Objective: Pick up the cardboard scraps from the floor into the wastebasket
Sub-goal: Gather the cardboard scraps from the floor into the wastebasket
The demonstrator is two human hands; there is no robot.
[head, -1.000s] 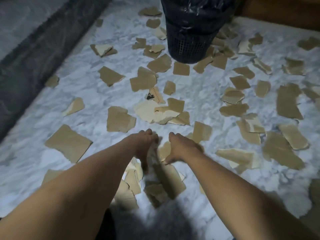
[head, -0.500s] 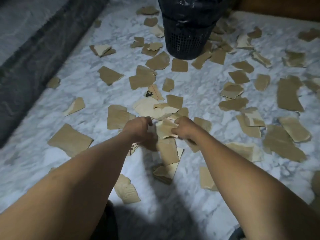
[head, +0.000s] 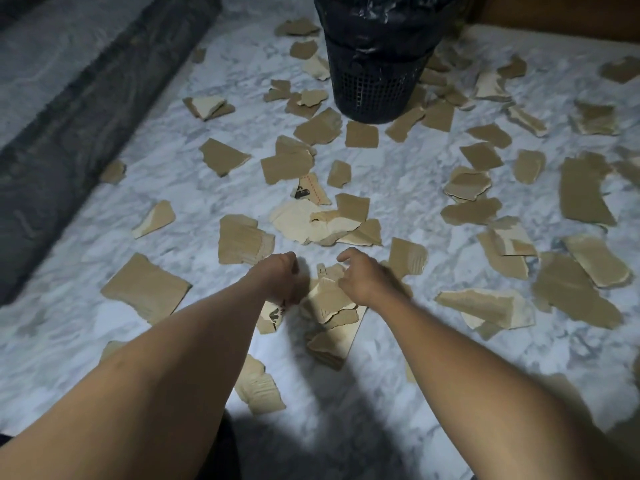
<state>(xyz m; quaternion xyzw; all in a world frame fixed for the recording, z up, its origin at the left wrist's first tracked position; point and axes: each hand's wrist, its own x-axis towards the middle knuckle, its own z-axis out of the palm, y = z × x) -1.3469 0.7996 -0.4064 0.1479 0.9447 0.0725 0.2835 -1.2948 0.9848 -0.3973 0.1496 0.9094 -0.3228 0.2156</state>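
Observation:
Several torn brown cardboard scraps [head: 287,164] lie scattered over the white marble floor [head: 398,181]. The black mesh wastebasket [head: 374,88], lined with a black bag, stands at the top centre, far ahead of my hands. My left hand [head: 280,278] is curled into a fist and grips a scrap with black print [head: 272,317] that hangs below it. My right hand [head: 363,280], close beside it, has curled fingers gripping a bunch of overlapping scraps [head: 329,306] that hangs between the two hands, above the floor.
A dark grey stone band [head: 69,140] runs along the left side of the floor. Brown wood [head: 571,12] borders the top right. More scraps ring the wastebasket and fill the right side; a loose scrap [head: 259,386] lies near my left forearm.
My hands have drawn the gathered scraps together and raised them off the floor. A few pieces from the earlier pile have stayed on the floor below.

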